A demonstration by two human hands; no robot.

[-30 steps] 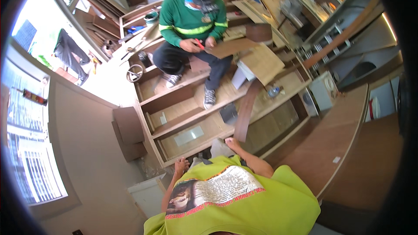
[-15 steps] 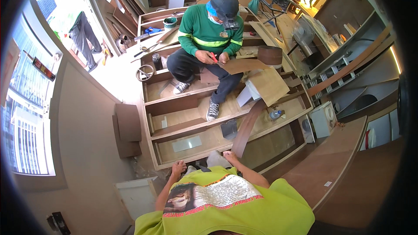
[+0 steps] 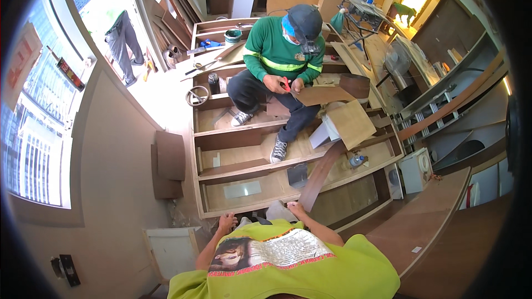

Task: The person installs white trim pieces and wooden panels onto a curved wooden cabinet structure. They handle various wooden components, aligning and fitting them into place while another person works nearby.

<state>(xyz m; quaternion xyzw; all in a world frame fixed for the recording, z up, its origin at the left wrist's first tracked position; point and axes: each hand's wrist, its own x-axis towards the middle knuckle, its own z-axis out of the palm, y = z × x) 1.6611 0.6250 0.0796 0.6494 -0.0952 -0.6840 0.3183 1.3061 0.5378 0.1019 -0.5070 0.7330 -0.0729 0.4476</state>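
Observation:
My left hand [image 3: 227,222] rests by my left knee at the near edge of the wooden frame [image 3: 221,212], its fingers curled inward. On the other side, by my right knee, my right hand [image 3: 296,209] is closed, close to the lower end of a long brown strip [image 3: 321,174]. Whatever either hand might hold is hidden. Across from me a person in a green top [image 3: 277,44] sits on the frame. That person grips a red-handled tool [image 3: 286,84] against a brown sheet [image 3: 327,96].
A grey plate [image 3: 242,189], a dark square piece [image 3: 297,175] and a plastic bottle [image 3: 356,160] lie within the frame's bays. A tape roll [image 3: 197,96] and green can [image 3: 233,36] are farther back. Brown panels [image 3: 168,163] lean at left; a curved board [image 3: 421,210] stands at right.
The view has shifted slightly, so most of the room sits farther right and lower. My hands stay near my knees. The person opposite still works the red-handled tool at the brown sheet.

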